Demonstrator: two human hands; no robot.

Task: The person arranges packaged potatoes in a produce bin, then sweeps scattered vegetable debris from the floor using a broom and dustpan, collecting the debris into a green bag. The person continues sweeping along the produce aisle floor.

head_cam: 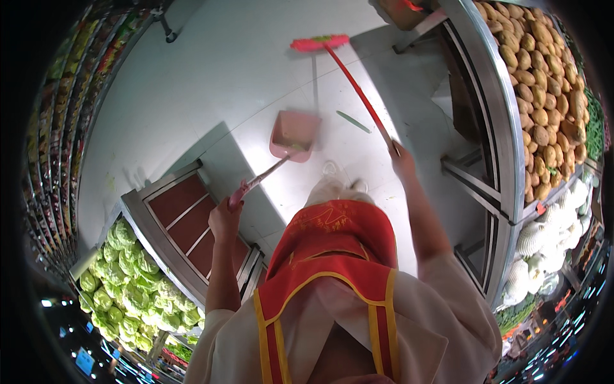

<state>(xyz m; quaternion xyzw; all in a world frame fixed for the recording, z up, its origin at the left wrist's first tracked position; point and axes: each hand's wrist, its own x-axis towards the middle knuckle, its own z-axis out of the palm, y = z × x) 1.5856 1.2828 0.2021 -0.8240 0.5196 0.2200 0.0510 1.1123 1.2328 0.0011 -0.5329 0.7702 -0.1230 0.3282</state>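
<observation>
My left hand [225, 220] is closed around the pink grip of a long-handled dustpan [293, 128]. The pan is pink, lies low over the floor in front of my shoes, and has some green scraps in it. In my right hand [404, 161] is the red handle of a broom [320, 43], whose pink head reaches out over the floor at the top of the view. A long green leaf or stalk piece [353, 122] lies on the pale tiles between the dustpan and the broom handle. Small scraps lie near my shoes.
At my left stands a metal-framed stand of green lettuces [129, 283]. On my right a metal-edged stand [513, 144] holds potatoes [539, 96] and white net-wrapped produce [537, 245]. Shelves of packaged goods [62, 129] line the far left. A stand leg [165, 26] rests on the floor at upper left.
</observation>
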